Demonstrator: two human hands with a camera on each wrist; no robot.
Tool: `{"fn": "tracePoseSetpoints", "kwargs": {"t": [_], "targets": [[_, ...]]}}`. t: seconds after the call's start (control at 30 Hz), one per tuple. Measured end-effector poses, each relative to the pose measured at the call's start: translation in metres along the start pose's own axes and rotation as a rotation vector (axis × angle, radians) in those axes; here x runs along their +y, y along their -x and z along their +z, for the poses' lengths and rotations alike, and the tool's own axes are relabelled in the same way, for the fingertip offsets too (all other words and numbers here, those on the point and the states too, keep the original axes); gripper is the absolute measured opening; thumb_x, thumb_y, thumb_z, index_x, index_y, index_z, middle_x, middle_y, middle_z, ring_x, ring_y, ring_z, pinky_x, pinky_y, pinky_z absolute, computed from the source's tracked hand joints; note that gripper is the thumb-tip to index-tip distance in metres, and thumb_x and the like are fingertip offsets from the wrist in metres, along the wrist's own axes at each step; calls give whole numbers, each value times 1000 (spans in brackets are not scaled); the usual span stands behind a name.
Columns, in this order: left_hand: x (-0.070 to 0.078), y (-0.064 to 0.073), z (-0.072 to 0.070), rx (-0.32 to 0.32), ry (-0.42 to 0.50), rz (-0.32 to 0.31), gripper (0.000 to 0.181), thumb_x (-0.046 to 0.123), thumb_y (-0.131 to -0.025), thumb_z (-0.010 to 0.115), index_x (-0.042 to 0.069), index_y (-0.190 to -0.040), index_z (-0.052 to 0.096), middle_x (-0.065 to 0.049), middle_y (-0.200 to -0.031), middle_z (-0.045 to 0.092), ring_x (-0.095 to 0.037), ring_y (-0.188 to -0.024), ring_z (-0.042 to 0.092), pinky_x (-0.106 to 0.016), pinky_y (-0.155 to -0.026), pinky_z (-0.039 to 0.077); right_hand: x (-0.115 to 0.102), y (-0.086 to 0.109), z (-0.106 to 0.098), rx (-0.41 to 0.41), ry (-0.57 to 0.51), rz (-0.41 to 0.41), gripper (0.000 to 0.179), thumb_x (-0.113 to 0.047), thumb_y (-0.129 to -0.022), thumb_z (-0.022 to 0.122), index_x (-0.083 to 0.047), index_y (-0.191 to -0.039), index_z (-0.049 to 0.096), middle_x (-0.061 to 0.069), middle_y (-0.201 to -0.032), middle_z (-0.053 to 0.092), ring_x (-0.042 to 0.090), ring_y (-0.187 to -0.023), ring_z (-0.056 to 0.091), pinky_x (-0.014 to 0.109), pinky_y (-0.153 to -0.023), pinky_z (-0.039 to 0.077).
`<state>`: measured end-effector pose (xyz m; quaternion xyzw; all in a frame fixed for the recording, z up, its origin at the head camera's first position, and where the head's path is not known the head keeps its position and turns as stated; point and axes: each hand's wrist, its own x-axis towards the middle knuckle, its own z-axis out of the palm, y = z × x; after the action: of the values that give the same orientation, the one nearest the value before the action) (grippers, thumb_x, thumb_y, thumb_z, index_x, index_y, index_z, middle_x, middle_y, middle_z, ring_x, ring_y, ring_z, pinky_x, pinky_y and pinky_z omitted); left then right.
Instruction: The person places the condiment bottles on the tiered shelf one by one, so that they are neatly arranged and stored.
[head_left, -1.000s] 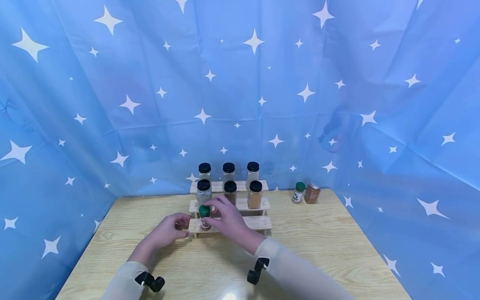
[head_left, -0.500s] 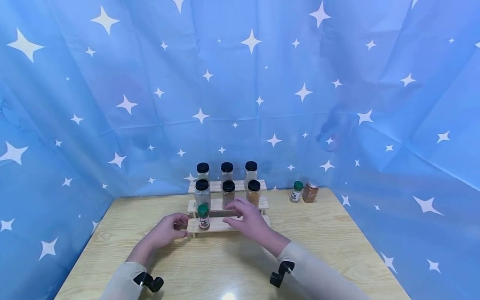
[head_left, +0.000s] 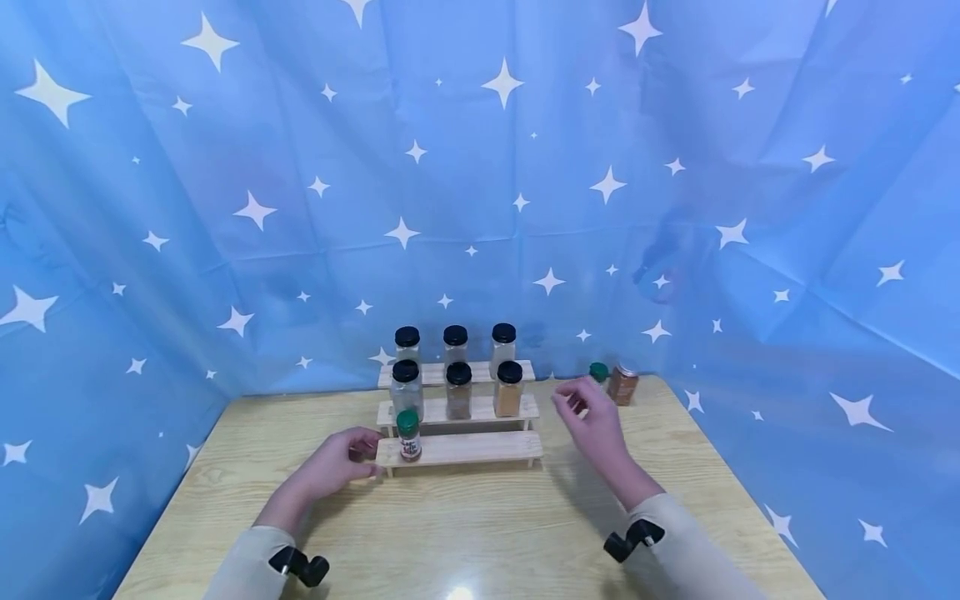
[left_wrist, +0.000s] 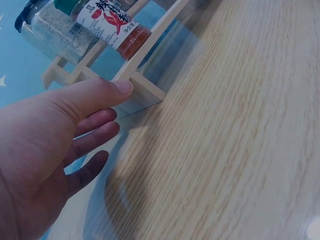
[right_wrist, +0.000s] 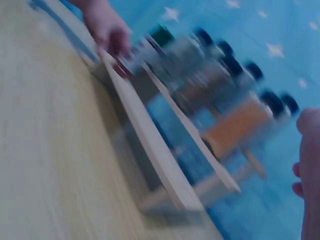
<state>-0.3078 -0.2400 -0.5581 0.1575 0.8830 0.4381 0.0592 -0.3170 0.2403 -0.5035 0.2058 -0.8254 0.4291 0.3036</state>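
Note:
A three-tier wooden spice rack [head_left: 480, 450] stands on the table. My left hand [head_left: 339, 463] is at its left end; in the left wrist view the thumb [left_wrist: 122, 87] lies right at the lowest step's corner and the other fingers extend loosely below. On that step's left end stands a small green-capped spice jar [head_left: 408, 437] with a red chili picture on its label [left_wrist: 107, 22]. My right hand [head_left: 596, 425], holding nothing and with fingers loosely bent, is over the table right of the rack. It partly hides a second green-capped jar [head_left: 598, 372].
Several black-capped jars [head_left: 509, 392] fill the middle and top steps. A reddish-brown spice jar [head_left: 623, 386] stands at the table's back right, beside the second green-capped one. A blue star-patterned curtain [head_left: 480, 167] hangs behind and at both sides of the table [head_left: 465, 533].
My right hand has let go of the chili spice jar on the lowest step and moved right, past the rack, toward the back-right jars. My left hand has stayed at the rack's end.

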Motion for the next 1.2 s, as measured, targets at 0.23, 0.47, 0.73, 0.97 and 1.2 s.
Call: {"fn": "tracePoseSetpoints", "kwargs": {"t": [0.23, 0.47, 0.73, 0.97, 1.2], "targets": [[-1, 1, 1, -4, 7, -1, 60, 19, -87, 94, 1, -138, 68, -4, -119, 73, -24, -114, 69, -55, -107, 57, 49, -7, -22, 36, 108, 321, 42, -20, -105, 79, 2, -138, 63, 24, -130, 61, 25, -95, 66, 17, -71, 55], [-4, 1, 2, -11, 21, 8, 58, 19, -88, 93, 1, -138, 69, -3, -120, 73, -23, -114, 69, -53, -106, 57, 82, -13, -29, -5, 165, 356, 59, -18, -104, 80, 2, -153, 55, 25, -133, 54, 32, -95, 63, 23, -68, 54], [-2, -1, 1, -3, 21, 1, 54, 18, -89, 93, 3, -137, 70, -3, -119, 74, -22, -113, 69, -50, -104, 57, 99, -22, -32, -97, 240, 332, 64, -19, -106, 77, -3, -162, 50, 26, -139, 54, 28, -87, 64, 33, -65, 56], [-2, -1, 1, -4, 17, 12, 53, 18, -91, 92, 3, -137, 70, -2, -120, 74, -22, -113, 69, -49, -104, 57, 107, -26, -30, -149, 265, 339, 64, -17, -108, 73, -2, -165, 47, 22, -116, 67, 25, -82, 65, 35, -62, 54], [-2, 0, 1, -3, 22, 26, 53, 18, -91, 92, 2, -137, 70, -3, -120, 74, -23, -113, 69, -49, -102, 58, 112, -26, -28, -138, 268, 359, 52, -13, -109, 72, -1, -157, 56, 21, -113, 70, 26, -78, 62, 36, -63, 52]]}}
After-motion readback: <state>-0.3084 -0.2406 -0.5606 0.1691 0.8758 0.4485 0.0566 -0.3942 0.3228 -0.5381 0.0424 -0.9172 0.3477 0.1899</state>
